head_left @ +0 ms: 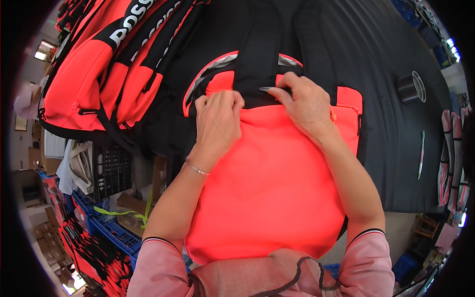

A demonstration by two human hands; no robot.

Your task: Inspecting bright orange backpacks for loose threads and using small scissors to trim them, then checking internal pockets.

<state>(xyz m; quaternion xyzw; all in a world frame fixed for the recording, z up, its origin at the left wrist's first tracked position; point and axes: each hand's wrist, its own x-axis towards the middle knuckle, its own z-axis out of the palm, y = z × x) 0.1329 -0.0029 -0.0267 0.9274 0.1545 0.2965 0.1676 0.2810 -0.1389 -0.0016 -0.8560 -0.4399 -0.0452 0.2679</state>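
A neon coral and black backpack (277, 183) lies in front of me, its coral panel reaching toward my body and its black straps (258, 44) running away from me. My left hand (217, 119) is closed, pinching the backpack's fabric at the upper edge of the coral panel. My right hand (304, 104) is closed round a small pointed metal tool (265, 89); only its silver tip shows, pointing left over the black fabric. The rest of that tool is hidden in the fingers. Grey trim with a coral edge (210, 69) curves beyond my hands.
Several coral and black backpacks (81, 74) are piled at the far left of the black-covered table (386, 163). A dark cup (411, 88) and a toothbrush (421, 156) are on the right. Grey and coral strips (451, 158) hang past the right edge. Blue crates (116, 232) stand lower left.
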